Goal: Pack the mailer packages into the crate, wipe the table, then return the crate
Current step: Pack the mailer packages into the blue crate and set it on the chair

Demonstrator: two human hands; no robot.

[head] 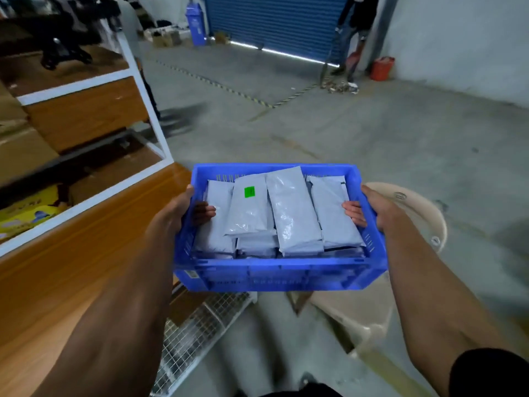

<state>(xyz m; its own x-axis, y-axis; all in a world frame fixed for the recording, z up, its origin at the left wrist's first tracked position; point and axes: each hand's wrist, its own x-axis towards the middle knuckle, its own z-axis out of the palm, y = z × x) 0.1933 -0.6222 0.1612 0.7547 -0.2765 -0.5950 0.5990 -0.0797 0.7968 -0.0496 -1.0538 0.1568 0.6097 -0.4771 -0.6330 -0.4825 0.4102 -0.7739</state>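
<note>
Carried off the worktop [71,267] at 9 o'clock: crate [280,275] of mailer packages [292,213], long axis crosswise, left hand [174,213] and right hand [378,207] gripping opposite end walls.

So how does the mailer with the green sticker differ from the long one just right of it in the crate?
The green-sticker mailer carries a bright green label; the long mailer shows none. The green-sticker mailer looks shorter, and the long mailer reaches nearer both the far and near crate walls. Both are grey-white, glossy, lying on top of the stack.
</note>
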